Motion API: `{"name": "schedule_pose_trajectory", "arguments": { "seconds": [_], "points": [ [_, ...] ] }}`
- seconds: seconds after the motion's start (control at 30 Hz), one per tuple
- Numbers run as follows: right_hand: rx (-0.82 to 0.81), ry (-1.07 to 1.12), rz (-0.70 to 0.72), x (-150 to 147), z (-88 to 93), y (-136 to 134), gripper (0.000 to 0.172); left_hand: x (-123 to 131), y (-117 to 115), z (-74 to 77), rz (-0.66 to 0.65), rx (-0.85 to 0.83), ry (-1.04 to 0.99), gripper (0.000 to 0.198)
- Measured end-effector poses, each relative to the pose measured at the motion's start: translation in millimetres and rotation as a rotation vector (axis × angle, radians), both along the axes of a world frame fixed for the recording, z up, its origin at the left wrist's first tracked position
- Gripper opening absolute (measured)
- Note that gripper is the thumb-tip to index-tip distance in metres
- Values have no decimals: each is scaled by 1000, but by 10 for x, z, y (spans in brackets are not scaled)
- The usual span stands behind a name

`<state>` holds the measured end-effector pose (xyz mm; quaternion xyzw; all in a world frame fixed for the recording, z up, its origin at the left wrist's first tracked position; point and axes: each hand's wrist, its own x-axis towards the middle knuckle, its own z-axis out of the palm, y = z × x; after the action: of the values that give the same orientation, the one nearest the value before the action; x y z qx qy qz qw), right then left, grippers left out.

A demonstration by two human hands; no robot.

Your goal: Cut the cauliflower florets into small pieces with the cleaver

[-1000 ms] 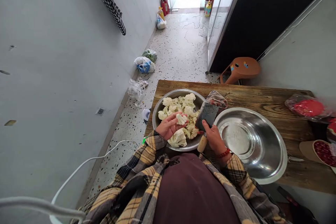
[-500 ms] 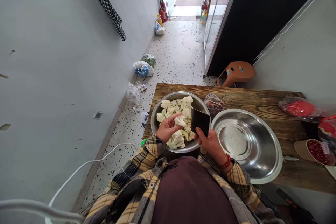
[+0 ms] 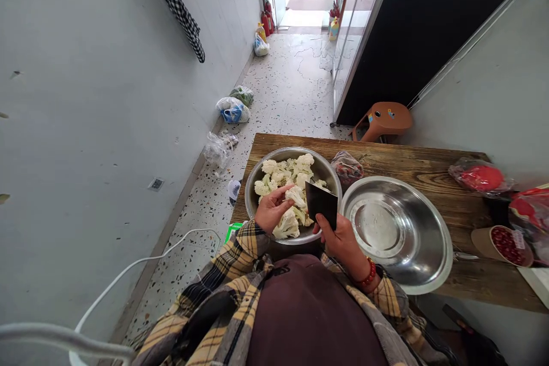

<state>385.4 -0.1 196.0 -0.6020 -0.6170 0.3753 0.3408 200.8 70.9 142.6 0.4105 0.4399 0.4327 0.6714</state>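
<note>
My left hand is closed on a cauliflower floret, held over a steel bowl filled with several white florets. Just right of it, my right hand grips a dark cleaver whose blade stands upright against the floret. Both hands work above the near left end of a wooden table. An empty, larger steel basin sits to the right of the bowl.
A bag of dark red items lies behind the bowls. Red packets and a cup of red bits sit at the table's right end. An orange stool stands beyond the table. Plastic bags line the left wall; a white cable crosses the floor.
The cleaver has swung left from beside the basin to stand against the floret in my left hand. The view shifted slightly.
</note>
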Motion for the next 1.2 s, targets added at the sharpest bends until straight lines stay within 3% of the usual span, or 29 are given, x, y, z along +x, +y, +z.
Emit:
{"name": "schedule_pose_trajectory", "arguments": {
  "seconds": [0.83,1.07,1.2],
  "points": [
    [116,-128,99,-147,-127,156,23,-42,30,-30,61,23,143,53],
    [101,-108,56,-156,-150,200,22,87,-27,-73,60,-157,-109,57],
    [119,-153,53,-138,-172,209,23,127,-50,-70,109,-125,-48,58]
  ]
}}
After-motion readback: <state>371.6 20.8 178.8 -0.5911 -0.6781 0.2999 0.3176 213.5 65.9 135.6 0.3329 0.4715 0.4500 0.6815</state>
